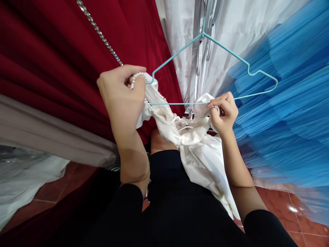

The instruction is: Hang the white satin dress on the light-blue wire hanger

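At the hanger (pixel 203 34), the white dress (pixel 171 132) is being pinched by left hand (pixel 123 87) and right hand (pixel 225 110), ideally being kept untwisted.

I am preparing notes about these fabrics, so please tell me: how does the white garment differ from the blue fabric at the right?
The white garment looks smooth and has pearl-like beads along its edges; the blue fabric looks gauzy, with fine folds and no visible beads. The left hand and right hand hold the white garment, while neither grips the blue fabric. Both are cloth with folds.
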A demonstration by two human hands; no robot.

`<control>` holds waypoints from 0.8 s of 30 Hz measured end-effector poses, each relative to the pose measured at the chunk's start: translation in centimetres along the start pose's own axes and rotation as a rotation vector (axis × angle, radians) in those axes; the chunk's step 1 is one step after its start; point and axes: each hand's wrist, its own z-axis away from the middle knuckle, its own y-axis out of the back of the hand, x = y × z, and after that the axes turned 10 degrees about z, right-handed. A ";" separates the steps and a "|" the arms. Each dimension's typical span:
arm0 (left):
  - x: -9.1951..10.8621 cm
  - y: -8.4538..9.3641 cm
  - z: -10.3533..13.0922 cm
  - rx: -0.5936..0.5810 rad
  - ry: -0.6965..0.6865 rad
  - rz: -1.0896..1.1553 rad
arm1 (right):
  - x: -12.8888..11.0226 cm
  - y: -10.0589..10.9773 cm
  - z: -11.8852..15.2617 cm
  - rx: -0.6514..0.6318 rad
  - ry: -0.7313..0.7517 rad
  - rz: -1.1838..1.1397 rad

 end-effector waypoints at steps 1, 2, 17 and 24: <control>-0.1 -0.6 -0.1 -0.009 -0.032 0.030 | 0.0 -0.1 0.0 0.007 0.007 -0.025; -0.2 -1.1 -0.2 -0.025 -0.067 0.054 | 0.1 -0.2 0.1 0.010 0.009 -0.038; -0.2 -8.2 6.3 -0.690 -0.165 -0.067 | 2.0 0.5 1.6 -0.037 0.044 0.107; -0.1 -6.7 5.1 -0.708 -0.158 -0.159 | 6.0 6.0 2.2 0.234 -0.065 0.409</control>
